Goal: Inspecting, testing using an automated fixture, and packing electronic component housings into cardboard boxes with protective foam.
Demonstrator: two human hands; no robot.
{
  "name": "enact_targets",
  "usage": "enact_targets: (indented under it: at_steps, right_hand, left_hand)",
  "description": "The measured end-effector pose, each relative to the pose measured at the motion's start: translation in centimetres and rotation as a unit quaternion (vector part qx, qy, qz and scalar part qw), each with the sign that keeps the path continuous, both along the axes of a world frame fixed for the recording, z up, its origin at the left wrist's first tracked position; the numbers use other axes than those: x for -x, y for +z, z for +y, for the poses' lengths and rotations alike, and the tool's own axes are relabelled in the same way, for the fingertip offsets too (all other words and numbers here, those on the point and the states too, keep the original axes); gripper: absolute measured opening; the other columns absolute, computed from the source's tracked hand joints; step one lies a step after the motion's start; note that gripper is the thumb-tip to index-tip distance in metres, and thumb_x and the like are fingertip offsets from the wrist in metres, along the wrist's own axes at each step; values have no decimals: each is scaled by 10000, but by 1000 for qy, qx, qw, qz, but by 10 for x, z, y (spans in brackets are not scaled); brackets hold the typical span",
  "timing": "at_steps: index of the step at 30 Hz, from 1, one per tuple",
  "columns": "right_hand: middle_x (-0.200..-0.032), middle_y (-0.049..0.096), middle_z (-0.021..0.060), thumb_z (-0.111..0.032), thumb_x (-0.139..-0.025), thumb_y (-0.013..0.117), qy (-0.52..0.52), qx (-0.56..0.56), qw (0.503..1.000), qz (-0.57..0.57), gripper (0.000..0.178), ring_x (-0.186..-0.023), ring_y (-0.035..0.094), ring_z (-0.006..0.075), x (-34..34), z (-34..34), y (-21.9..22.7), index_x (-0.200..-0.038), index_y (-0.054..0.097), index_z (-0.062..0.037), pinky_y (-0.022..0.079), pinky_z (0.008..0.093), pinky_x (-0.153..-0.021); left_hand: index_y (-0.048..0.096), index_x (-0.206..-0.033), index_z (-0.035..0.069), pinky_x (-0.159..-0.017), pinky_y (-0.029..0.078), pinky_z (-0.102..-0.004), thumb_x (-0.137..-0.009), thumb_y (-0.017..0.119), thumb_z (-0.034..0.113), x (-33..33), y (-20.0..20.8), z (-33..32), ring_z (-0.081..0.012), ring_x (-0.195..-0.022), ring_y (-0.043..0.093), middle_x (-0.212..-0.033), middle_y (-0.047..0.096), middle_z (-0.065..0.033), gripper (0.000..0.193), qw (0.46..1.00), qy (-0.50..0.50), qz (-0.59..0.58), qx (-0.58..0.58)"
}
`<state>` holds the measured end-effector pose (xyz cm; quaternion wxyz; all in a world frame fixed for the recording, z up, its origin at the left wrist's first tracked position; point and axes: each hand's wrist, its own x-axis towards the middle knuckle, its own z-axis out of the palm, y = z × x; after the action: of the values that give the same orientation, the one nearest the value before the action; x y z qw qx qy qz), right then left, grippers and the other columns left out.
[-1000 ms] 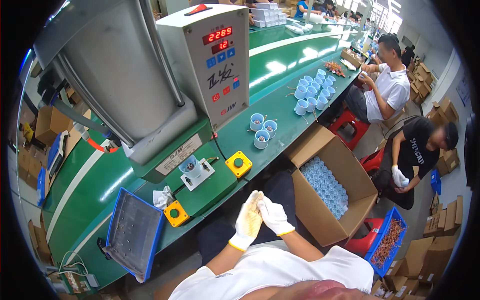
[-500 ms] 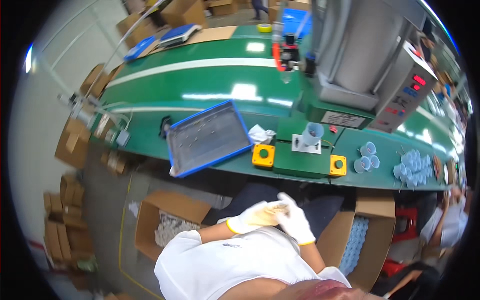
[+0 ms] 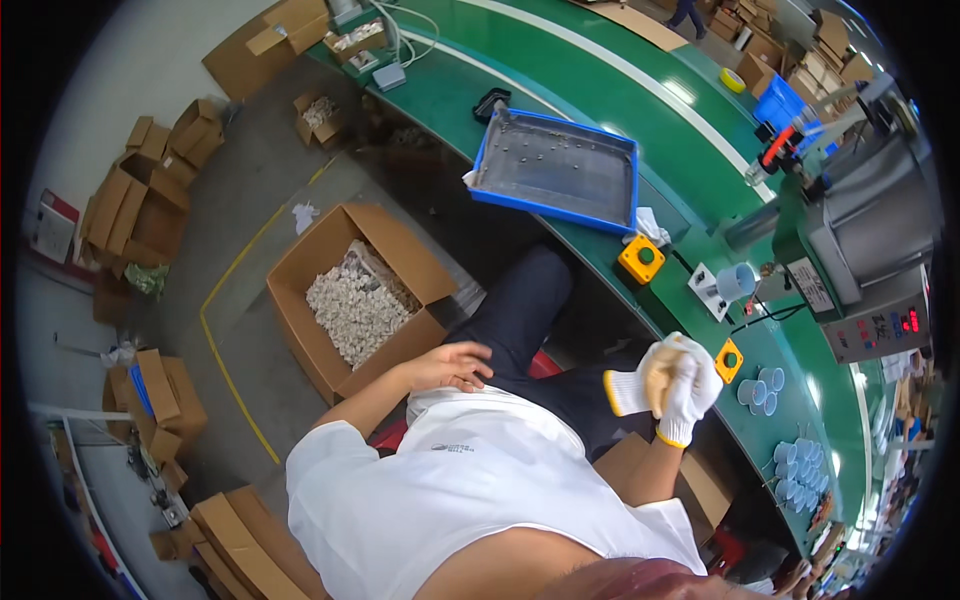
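Note:
My left hand [image 3: 450,367] is bare and rests near my lap, its fingers loosely bent and slightly apart, holding nothing. In my right hand [image 3: 692,385], which wears a white work glove, a second white glove [image 3: 627,391] with a yellow-edged cuff is gripped. Both are close to the workbench's front edge. Beside my left arm stands an open cardboard box [image 3: 300,300] full of small whitish parts [image 3: 358,310].
On the green workbench [image 3: 590,255] lies a blue-rimmed tray [image 3: 560,165] with a few small pieces. A press [image 3: 870,240] stands right of it, with a light blue cup [image 3: 736,282] on its fixture and yellow button boxes [image 3: 641,259]. Several blue cups [image 3: 800,475] stand further right.
My left hand has come out of its glove and moved left, away from the right hand. The right hand now holds that glove. The view has turned to the left.

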<state>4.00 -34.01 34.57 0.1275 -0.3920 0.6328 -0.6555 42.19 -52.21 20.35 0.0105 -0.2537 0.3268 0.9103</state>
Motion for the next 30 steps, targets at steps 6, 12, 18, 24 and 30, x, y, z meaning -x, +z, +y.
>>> enact_targets:
  at_steps: [6,12,18,24,30]
  right_hand:
    - [-1035,747,195,-230,-917,753,243,-23,947,211,360,-818,739,325,-100,-111,55,-1196,727,-5,584,356,-742]
    - [-1176,739,121,-98,-970,667,98,-93,989,57,449,-1010,702,172,-70,-99,42,-1405,612,-1,560,318,-903]
    - [-1178,756,189,-184,-999,673,-114,-308,935,135,308,-1097,731,296,-40,-23,43,-1211,715,36,551,376,-984]
    - [-1131,752,207,-258,-987,665,-220,-381,885,150,345,-1041,725,363,-6,65,50,-1203,720,6,562,408,-921]
    - [-887,736,116,-458,-999,650,-460,-388,788,-135,476,-820,690,175,52,184,52,-1151,725,-13,528,355,-748]
  left_hand:
    - [423,-1512,52,-1058,510,-372,-879,796,60,108,105,4,-213,-1232,640,-1332,667,-113,735,909,70,146,384]
    - [599,-1139,78,-877,589,-384,-1115,424,247,78,141,-202,-205,-973,697,-1063,685,-99,244,815,387,134,410]
    - [664,-1300,67,-943,531,-471,-910,615,96,87,166,-498,-437,-1107,666,-1222,712,-209,395,465,173,-171,851]
    - [606,-1309,-67,-833,545,-359,-1076,523,129,165,128,-413,-260,-969,685,-1100,710,-170,316,445,371,42,814]
    - [747,-858,-30,-628,520,-378,-1040,571,233,248,75,-180,-242,-646,673,-722,708,-154,366,638,104,148,748]
